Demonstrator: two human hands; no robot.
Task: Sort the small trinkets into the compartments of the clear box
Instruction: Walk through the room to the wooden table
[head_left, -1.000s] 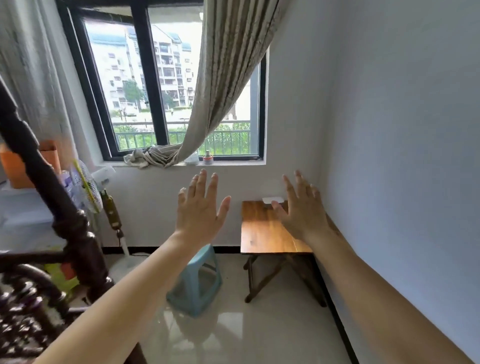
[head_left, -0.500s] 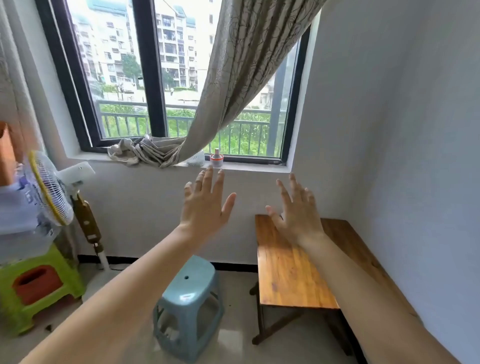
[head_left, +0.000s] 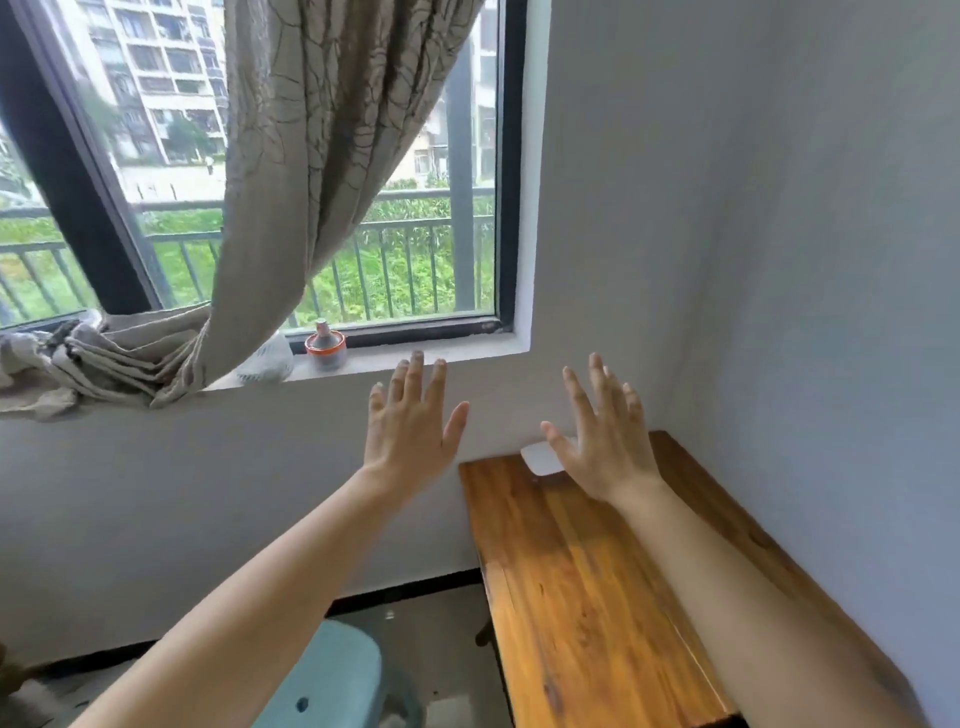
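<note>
I had come closer to the wooden table (head_left: 597, 582), my 2 hands, left hand (head_left: 410, 431) and right hand (head_left: 605, 447), were wide open and empty, and I saw no clear box or trinkets yet

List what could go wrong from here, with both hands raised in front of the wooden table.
1. The right hand, open with spread fingers, hangs over the small white object at the far end of the table; a careless reach might knock it.
2. The left hand is raised just below the window sill, not far from the small orange-rimmed bottle; a sideways sweep could topple it.
3. No clear box or trinkets are in view, so sorting cannot start yet.
</note>
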